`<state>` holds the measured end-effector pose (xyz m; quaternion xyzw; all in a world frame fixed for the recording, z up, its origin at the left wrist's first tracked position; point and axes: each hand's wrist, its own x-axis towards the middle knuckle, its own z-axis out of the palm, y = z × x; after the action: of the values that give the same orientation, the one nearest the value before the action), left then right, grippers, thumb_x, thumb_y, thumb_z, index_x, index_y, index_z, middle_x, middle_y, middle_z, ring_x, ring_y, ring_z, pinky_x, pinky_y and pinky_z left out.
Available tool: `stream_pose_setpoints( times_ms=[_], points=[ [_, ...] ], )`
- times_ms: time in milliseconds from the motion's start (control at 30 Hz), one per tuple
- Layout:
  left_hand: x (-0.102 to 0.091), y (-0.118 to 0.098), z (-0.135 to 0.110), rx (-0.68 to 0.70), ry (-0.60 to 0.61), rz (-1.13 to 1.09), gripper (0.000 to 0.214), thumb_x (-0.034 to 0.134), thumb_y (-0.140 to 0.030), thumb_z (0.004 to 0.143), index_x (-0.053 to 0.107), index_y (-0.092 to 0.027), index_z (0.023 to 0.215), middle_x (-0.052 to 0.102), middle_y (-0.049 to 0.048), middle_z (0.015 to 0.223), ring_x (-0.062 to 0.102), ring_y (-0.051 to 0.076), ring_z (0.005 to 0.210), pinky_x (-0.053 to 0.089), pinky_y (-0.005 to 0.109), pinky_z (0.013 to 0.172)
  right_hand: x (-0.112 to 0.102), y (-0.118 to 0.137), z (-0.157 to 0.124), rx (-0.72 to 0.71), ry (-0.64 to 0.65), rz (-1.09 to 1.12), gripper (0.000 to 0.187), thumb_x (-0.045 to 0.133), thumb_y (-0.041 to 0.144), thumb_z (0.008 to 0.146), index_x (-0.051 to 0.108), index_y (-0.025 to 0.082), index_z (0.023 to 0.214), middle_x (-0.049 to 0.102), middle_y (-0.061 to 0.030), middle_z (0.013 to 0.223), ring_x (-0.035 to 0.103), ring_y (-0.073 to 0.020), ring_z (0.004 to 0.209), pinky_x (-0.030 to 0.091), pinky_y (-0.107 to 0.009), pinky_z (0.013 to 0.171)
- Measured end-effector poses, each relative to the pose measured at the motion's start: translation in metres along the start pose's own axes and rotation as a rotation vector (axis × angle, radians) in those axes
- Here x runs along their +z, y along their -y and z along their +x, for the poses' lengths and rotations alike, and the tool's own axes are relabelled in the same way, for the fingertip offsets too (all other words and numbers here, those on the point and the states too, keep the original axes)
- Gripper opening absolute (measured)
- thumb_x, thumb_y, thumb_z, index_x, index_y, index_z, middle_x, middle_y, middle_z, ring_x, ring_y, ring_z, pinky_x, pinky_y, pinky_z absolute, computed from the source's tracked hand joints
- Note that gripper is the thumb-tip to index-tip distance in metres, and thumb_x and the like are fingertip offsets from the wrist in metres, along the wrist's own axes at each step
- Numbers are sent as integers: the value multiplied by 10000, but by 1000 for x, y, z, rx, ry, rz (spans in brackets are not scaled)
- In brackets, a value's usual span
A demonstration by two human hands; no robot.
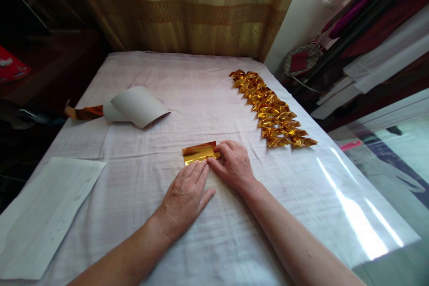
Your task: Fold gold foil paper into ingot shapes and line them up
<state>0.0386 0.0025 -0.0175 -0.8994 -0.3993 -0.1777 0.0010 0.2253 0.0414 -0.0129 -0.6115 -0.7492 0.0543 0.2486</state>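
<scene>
A small rectangle of shiny gold foil paper (197, 153) lies on the white-clothed surface in front of me. My left hand (187, 190) rests palm down, its fingers stretched out and their tips on the near edge of the foil. The thumb stands apart. My right hand (234, 163) has its thumb and curled fingers closed at the right end of the foil, covering that corner. Beyond my right hand, several folded gold foil pieces (268, 105) stand in a double row running away from me.
A curled grey-white sheet (140, 105) lies at the back left, with a strip of orange-gold foil (85, 113) beside it. Flat white paper (50, 214) is at the near left. A patterned curtain (201, 13) hangs behind the table; clothes (385, 49) hang at the right.
</scene>
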Motion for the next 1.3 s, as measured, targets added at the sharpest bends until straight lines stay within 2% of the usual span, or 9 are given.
stream_pose_setpoints(
  times_ms=[200,433,533,733,867,1133,1300],
  points=[
    [-1,0,1,-2,0,20,489,486,-410,967,562,-87,1325,608,146,1357,553,271,1251,433,403,1087,1,0,0,35,7,10,187,688,356,839,625,215,943,677,-64,1022,588,-252,981,376,-371,840],
    [0,2,-1,0,10,6,508,476,-429,974,545,-90,1345,599,140,1369,530,267,1271,407,400,1099,1,-11,-1,3,-17,111,55,607,228,871,625,223,923,675,-48,952,605,-230,934,397,-350,806],
    [-1,2,0,-12,19,-1,519,491,-443,967,540,-98,1352,599,133,1365,527,262,1259,396,398,1095,3,-16,-1,-18,-13,135,84,569,196,879,639,229,914,676,-48,946,605,-227,926,407,-345,802],
    [-6,-2,17,-106,124,-31,600,589,-551,889,564,-158,1342,621,108,1304,545,281,1157,427,428,1007,7,-18,-2,-14,-31,145,70,588,203,870,644,226,906,677,-57,950,609,-234,927,423,-360,826],
    [-8,-2,22,-107,153,-11,605,592,-564,882,571,-161,1333,608,118,1305,532,287,1163,415,426,994,7,-17,-1,-26,-44,143,74,589,197,867,655,227,882,677,-60,952,611,-231,919,428,-360,822],
    [-17,22,-7,-59,102,101,529,578,-492,909,579,-170,1329,615,126,1305,525,294,1200,353,454,1056,6,-17,-1,-26,-44,148,99,576,190,865,663,233,846,673,-51,942,609,-210,899,420,-333,797],
    [-28,32,-17,-35,91,136,463,570,-443,917,611,-182,1297,651,112,1281,556,291,1181,382,439,1011,5,-16,-1,-18,-33,148,93,584,185,865,664,229,847,677,-50,948,611,-209,914,406,-327,793]
  ],
)
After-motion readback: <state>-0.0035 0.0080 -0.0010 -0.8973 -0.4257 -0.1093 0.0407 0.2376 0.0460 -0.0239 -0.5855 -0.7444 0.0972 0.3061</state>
